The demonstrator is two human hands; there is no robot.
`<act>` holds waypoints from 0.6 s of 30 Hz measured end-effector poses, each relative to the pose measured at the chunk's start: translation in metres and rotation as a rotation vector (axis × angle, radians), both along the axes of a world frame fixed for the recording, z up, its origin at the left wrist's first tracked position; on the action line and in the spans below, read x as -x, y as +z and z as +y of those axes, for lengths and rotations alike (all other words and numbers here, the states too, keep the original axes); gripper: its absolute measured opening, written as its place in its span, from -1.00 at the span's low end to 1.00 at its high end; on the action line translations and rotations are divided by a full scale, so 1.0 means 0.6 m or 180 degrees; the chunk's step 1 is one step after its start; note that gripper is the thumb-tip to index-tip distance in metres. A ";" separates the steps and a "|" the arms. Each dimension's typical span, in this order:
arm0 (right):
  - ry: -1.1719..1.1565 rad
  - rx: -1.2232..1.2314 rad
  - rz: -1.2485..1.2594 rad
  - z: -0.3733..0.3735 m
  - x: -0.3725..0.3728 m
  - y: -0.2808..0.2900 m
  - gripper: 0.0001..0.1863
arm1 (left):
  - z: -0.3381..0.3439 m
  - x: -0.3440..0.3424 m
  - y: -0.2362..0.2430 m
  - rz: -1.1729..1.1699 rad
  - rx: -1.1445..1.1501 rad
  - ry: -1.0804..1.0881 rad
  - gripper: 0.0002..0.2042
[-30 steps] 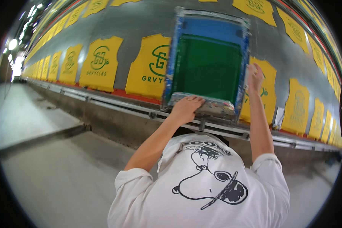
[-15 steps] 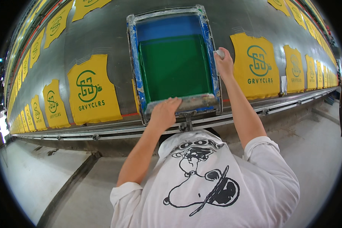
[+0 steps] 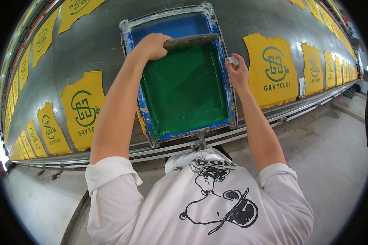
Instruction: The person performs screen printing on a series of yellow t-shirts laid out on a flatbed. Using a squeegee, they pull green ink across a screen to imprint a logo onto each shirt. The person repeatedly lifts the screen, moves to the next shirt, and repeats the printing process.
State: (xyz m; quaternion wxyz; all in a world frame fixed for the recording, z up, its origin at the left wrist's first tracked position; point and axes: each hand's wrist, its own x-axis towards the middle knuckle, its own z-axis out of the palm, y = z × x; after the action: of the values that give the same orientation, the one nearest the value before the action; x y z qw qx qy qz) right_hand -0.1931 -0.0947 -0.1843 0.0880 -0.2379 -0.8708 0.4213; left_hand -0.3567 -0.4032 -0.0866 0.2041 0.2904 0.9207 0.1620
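A screen-printing frame (image 3: 144, 121) with blue edges and green ink (image 3: 184, 90) inside lies on the long grey table (image 3: 114, 45). My left hand (image 3: 153, 46) is closed on the end of a dark, stained squeegee (image 3: 192, 40), which lies crosswise over the upper part of the ink. My right hand (image 3: 239, 71) is closed on a small white object (image 3: 232, 61) at the frame's right side, perhaps a grip. Yellow shirt panels with green printed designs, such as one to the right (image 3: 270, 69) and one to the left (image 3: 81, 110), flank the frame.
More yellow panels (image 3: 49, 128) run in rows along both sides and the far part of the table. A metal rail (image 3: 294, 115) follows the near edge, with a bracket (image 3: 198, 139) below the frame. A pale concrete floor (image 3: 327, 163) lies beneath, and my white printed shirt (image 3: 200, 204) fills the bottom.
My left hand has moved from the frame's near edge up to its far part, carrying the squeegee. The frame has shifted left in the picture. My right hand stays at its right side.
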 end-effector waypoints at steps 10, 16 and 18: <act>0.0870 -0.1729 0.1386 -0.010 0.095 0.082 -0.26 | -0.091 0.026 0.028 -0.0329 0.0819 0.0438 -0.58; 0.2506 -0.2568 0.0903 -0.078 0.247 0.125 -0.56 | -0.096 0.037 -0.005 0.0182 0.0636 0.0662 -0.54; 0.2622 -0.2607 0.0533 -0.090 0.258 0.123 -0.59 | -0.098 0.034 -0.006 0.0316 0.0645 0.0720 -0.55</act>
State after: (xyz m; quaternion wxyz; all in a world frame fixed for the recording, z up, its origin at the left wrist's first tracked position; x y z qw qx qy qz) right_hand -0.3481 -0.1488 -0.1102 0.0703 0.2076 -0.9734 0.0674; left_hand -0.3772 -0.4619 -0.0905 0.1670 0.1705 0.9681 0.0757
